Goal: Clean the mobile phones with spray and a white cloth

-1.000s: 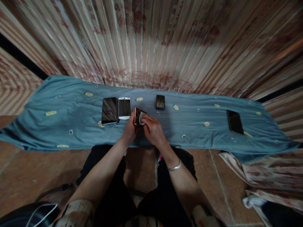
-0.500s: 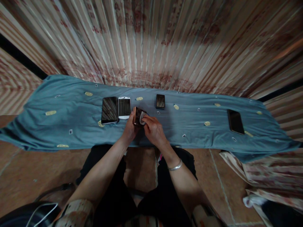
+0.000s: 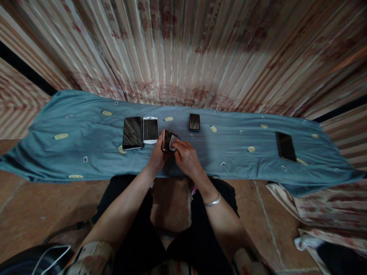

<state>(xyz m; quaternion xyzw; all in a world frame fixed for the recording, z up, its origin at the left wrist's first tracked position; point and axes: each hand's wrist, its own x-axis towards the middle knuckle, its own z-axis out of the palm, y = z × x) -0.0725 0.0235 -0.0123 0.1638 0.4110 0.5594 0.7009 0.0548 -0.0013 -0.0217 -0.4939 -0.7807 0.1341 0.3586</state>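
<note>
My left hand (image 3: 157,156) is closed around the left side of a dark, shiny phone (image 3: 166,141) with a copper-coloured edge, held just above the cloth. Pinched in the fingers of my right hand (image 3: 185,156) is a small white wipe (image 3: 172,141), pressed against the phone's face. The right part of the phone is partly covered by the wipe and fingers. Left of my hands lie a white phone (image 3: 150,130) and a larger black phone (image 3: 132,133), side by side.
A teal patterned cloth (image 3: 223,152) covers the long narrow table. A small black phone (image 3: 194,122) lies beyond my hands, and another black phone (image 3: 286,147) is far right. Striped curtains (image 3: 183,49) hang behind. A white cable (image 3: 54,252) rests on a dark seat at lower left.
Both hands keep almost the same pose. The phone and the wipe have shifted very slightly; the phones on the cloth stay where they were.
</note>
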